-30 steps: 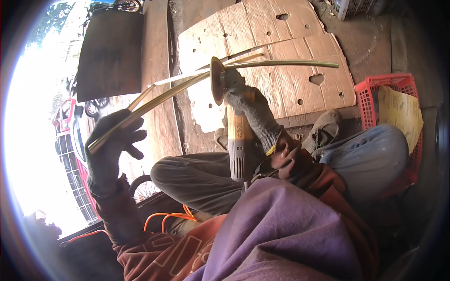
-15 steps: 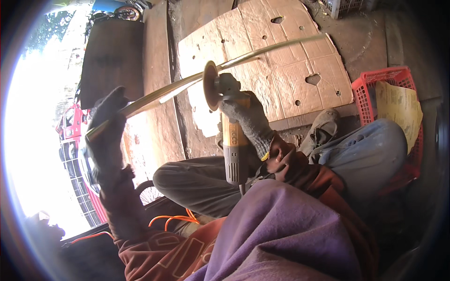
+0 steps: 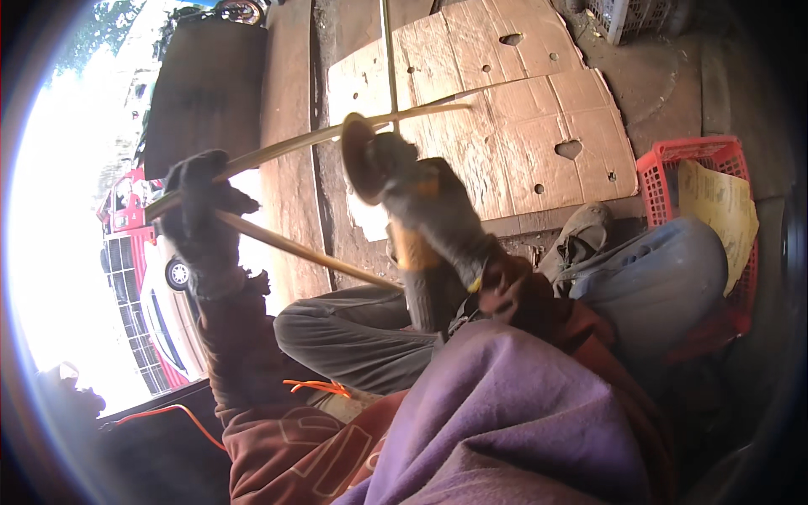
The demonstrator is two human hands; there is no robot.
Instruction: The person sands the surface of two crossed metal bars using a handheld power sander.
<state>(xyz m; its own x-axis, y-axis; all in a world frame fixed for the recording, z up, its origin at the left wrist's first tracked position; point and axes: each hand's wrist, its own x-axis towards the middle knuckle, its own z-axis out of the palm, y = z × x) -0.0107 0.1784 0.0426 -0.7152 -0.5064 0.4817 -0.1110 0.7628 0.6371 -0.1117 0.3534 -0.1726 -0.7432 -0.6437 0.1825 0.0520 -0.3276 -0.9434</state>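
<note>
In a dark glove, my left hand [image 3: 202, 198] is closed on a long thin brass-coloured strip [image 3: 295, 145], which runs up to the right past the grinder's disc. A second thin strip [image 3: 311, 255] slants from the same hand toward my left knee. My right hand [image 3: 438, 202], in a grey glove, is wrapped round the neck of a yellow and grey angle grinder [image 3: 415, 250]. The grinder's round brown disc [image 3: 360, 160] overlaps the long strip; whether they touch, I cannot tell. Beyond the disc, another thin strip [image 3: 388, 63] stands up-and-down over the cardboard.
A flattened cardboard sheet [image 3: 505, 151] with holes covers the floor ahead. A red plastic crate [image 3: 656, 181] holding yellowish paper [image 3: 715, 210] stands at my right. A grey crate [image 3: 623, 21] is at the far right. An orange cord [image 3: 181, 408] trails at left.
The long strip no longer reaches far across the cardboard; it ends nearer. A slanting strip now shows below my left hand and an upright one beyond the disc. The grinder has shifted slightly left.
</note>
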